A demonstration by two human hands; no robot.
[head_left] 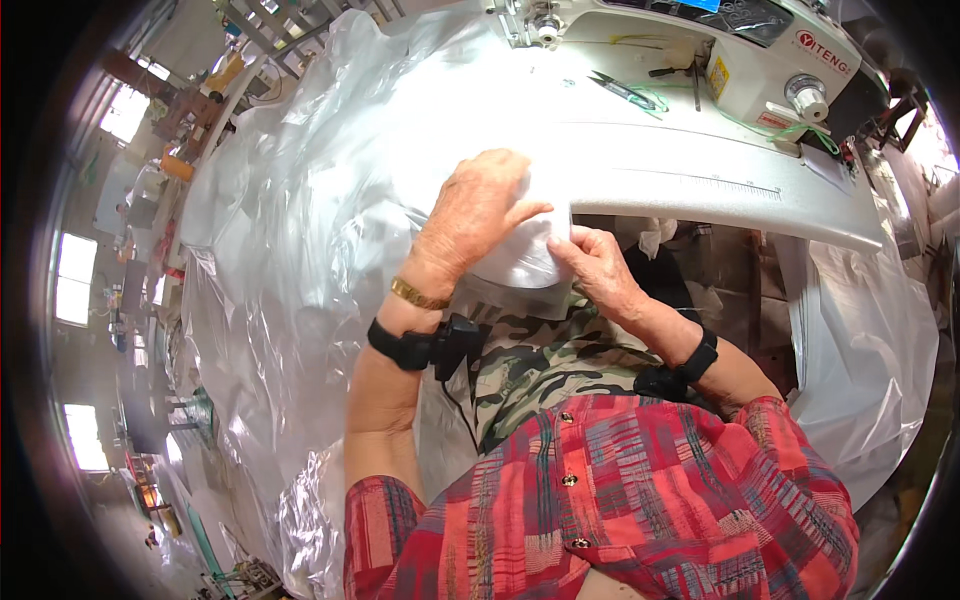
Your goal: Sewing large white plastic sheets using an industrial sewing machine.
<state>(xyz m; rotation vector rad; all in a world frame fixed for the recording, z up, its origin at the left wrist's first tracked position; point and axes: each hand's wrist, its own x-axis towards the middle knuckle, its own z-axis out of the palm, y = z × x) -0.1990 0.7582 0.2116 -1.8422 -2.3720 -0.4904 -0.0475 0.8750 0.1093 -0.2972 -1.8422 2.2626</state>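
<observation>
Translucent, glossy white plastic sheeting [270, 260] is spread in loose, crumpled folds over the left of the scene, near to far; one part is drawn rightward to the near edge of a pale, smooth work table [640, 150]. Left wrist circled by a gold-coloured metal band [420, 294]; below it, a black strap with a boxy black device [455, 342]. Left hand [472, 215] laid over the sheeting, fingers bent, thumb extended right; whether anything is gripped cannot be told. Near, centre: green-brown camouflage trousers [540, 365] and a red plaid shirt [600, 480] are worn. Just right of the left hand, the sheeting's edge is pinched between thumb and fingers of the right hand [600, 270]. Far side, right of centre: dark-bladed snips [622, 90] left lying on the table. Far right: white sewing machine [755, 75] with a round pale knob [806, 97].
</observation>
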